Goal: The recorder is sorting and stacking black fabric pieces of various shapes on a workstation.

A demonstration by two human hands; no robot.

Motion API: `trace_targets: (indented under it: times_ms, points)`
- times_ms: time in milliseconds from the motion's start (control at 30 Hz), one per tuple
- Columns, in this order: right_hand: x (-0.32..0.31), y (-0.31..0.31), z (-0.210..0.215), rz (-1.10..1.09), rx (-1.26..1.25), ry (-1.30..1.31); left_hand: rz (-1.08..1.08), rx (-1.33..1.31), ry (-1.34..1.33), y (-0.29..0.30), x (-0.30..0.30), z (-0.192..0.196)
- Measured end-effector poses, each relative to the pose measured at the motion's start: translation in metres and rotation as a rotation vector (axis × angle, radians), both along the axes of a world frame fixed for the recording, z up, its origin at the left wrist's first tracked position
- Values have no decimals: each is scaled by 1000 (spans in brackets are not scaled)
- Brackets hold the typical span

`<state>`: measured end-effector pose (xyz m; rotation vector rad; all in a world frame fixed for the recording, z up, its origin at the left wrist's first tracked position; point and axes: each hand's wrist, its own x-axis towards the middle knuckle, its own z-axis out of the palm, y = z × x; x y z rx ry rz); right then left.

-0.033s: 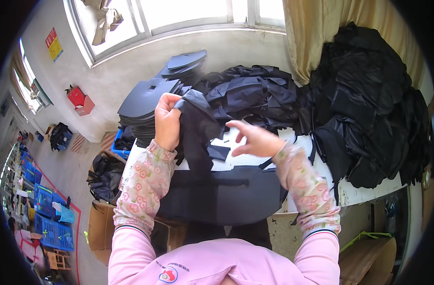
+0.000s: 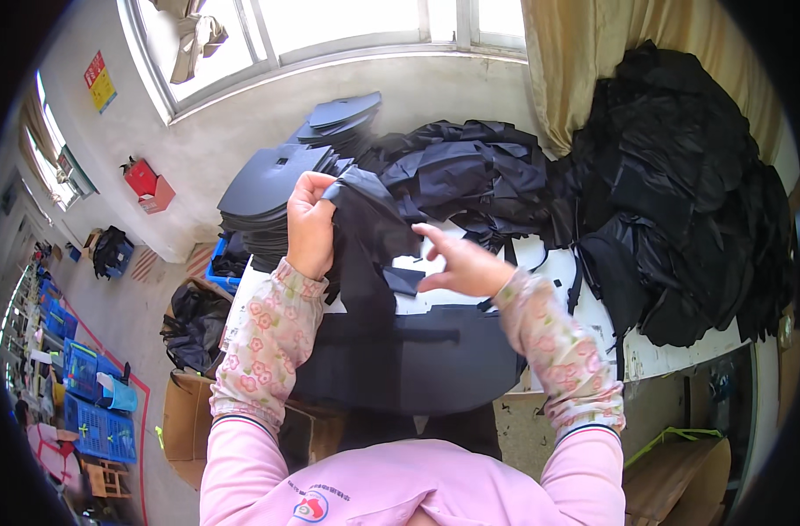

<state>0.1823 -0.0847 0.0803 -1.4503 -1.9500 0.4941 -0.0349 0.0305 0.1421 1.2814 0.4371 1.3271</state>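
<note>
My left hand [image 2: 311, 230] is closed, pinching the top edge of a thin black fabric piece [image 2: 365, 237] that hangs down in loose folds. My right hand [image 2: 467, 263] is to its right, thumb and forefinger spread, with the fingertips close to the fabric's right edge. Whether they touch it, I cannot tell. Below both hands, a large dark board-like panel [image 2: 417, 373] with a rounded near edge lies across the table's front edge. A small dark flat piece [image 2: 403, 280] shows on the white tabletop [image 2: 540, 254] between the hands.
Stacked grey-black panels [image 2: 273, 188] stand at the back left. Crumpled black fabric [image 2: 474, 171] lies behind my hands, and a taller black heap [image 2: 672, 193] rises at the right. Cardboard boxes [image 2: 185, 430] and a black bag [image 2: 194, 329] sit on the floor to the left.
My right hand has shifted slightly left, bringing its fingertips nearer the hanging fabric. My left hand keeps its pinch and has barely moved.
</note>
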Motion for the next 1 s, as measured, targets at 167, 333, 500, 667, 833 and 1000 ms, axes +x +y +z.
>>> trace_targets:
  times_ms: [167, 333, 500, 667, 833, 1000]
  points:
    - [-38, 16, -8, -108, 67, 377, -22, 13, 7, -1, -12, -6]
    - [-29, 10, 35, -259, 269, 253, 292, 974, 981, -30, -31, -14]
    - [-38, 5, 62, -121, 230, 206, 480, 1087, 866, -50, -7, -48]
    - [-24, -12, 82, 33, 159, 238, 98, 814, 631, -30, -3, -52]
    - [-6, -22, 97, 109, 107, 59, -182, 680, 599, -27, -3, -54]
    - [1, -23, 89, -375, 747, -666, -238, 356, 356, -25, 6, -49]
